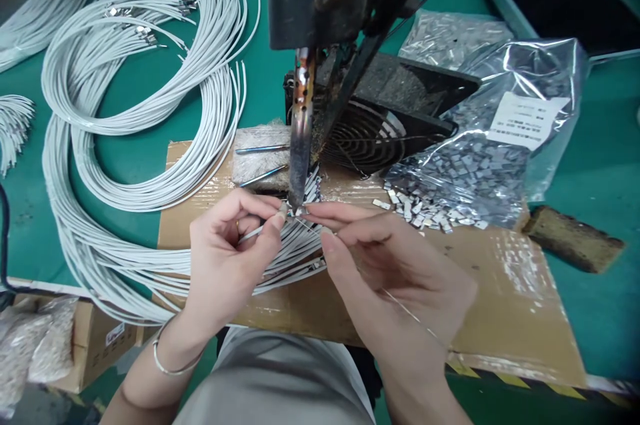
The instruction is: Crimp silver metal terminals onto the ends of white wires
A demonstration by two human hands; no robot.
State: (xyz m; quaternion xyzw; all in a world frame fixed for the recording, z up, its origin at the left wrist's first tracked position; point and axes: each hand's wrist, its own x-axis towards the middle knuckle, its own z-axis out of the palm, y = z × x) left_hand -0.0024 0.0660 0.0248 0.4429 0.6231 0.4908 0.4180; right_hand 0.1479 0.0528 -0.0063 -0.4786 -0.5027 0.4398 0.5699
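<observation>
A white cable (251, 234) is pinched near its end between the thumb and fingers of my left hand (233, 248). My right hand (395, 272) grips a thin solder wire (411, 315), which crosses the palm and pokes out past the thumb toward the left fingertips. Between the two hands, the tip of a mounted soldering iron (301, 158) points straight down, at or very near a small metal piece (300, 210). Whether they touch is too small to tell. Beneath my hands runs a bundle of white cables (295, 245) on a cardboard sheet (500, 292).
Coiled white cables (125, 118) fill the left. Loose metal tabs (435, 215) lie beside a plastic bag of tabs (475, 165). Behind the iron sits a black fan (370, 135). A brown sponge-like block (575, 238) rests at right, a dark-screened device (565, 2) farther back.
</observation>
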